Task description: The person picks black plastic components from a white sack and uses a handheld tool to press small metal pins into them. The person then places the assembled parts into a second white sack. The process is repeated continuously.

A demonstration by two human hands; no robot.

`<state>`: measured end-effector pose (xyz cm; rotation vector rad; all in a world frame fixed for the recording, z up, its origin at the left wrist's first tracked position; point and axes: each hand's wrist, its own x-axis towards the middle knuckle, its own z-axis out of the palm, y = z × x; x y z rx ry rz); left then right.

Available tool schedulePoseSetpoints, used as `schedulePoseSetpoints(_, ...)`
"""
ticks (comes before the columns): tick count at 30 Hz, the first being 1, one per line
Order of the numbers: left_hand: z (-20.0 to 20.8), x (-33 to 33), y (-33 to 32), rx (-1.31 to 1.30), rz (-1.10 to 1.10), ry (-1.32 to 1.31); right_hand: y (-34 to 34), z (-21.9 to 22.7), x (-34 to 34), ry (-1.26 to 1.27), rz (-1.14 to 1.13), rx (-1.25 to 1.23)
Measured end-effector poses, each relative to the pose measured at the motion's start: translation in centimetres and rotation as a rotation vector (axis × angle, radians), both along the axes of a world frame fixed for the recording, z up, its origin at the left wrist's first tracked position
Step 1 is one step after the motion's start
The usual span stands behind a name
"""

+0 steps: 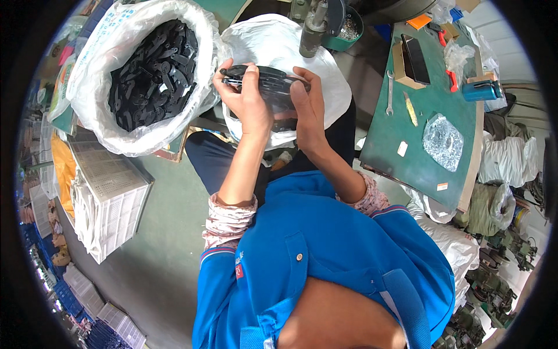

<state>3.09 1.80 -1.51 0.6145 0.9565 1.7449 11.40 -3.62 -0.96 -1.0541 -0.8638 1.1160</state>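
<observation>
My left hand [249, 104] and my right hand [309, 110] are raised in front of me, closed on a bundle of flat black parts [272, 80]. The parts lie side by side, gripped at both ends between fingers and thumbs; I cannot make out their exact kind. Beneath the hands is an open white sack [334, 78], its inside mostly hidden by my hands and the bundle. To the left, a larger white sack [93, 87] stands with its mouth rolled open. Many loose black parts [154, 75] of elongated shape fill it.
A metal cylindrical machine part [314, 32] stands beyond the hands, by a green bin [359, 35] of small metal pieces. On the right, a green table [378, 139] bears a wrench [390, 93], a phone [415, 59], a cutter knife [411, 109] and a blue cup [482, 90]. White crates [119, 215] stand left.
</observation>
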Motion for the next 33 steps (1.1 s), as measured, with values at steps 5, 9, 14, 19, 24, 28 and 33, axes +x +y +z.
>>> schedulePoseSetpoints(5, 0.9, 0.9, -1.0, 0.145, 0.052, 0.206, 1.4, -0.1, -0.6, -0.135, -0.179, 0.176)
schedulePoseSetpoints(9, 1.4, 1.3, -1.5, 0.157, 0.046, 0.213, 1.9, -1.0, -0.4, -0.043, -0.219, 0.180)
schedulePoseSetpoints(14, 0.8, 1.4, -2.0, 0.233, -0.060, 0.144, 3.0, 0.6, 0.6, -0.038, -0.219, 0.058)
schedulePoseSetpoints(19, 0.2, 1.9, -2.3, 0.199, -0.223, -0.015, 4.3, -0.3, 0.4, 0.585, -0.194, -0.001)
schedulePoseSetpoints(24, -1.0, 1.9, -2.6, 0.115, -0.360, -0.081, 3.4, -0.5, -1.0, 0.572, -0.126, -0.072)
schedulePoseSetpoints(28, -0.4, 1.6, -2.3, 0.089, -0.372, -0.018, 2.9, -0.4, -1.5, 0.439, -0.148, -0.010)
schedulePoseSetpoints(33, -0.7, 1.0, -2.1, 0.025, -0.449, -0.219, 1.7, -0.6, -1.0, 0.387, -0.107, -0.047)
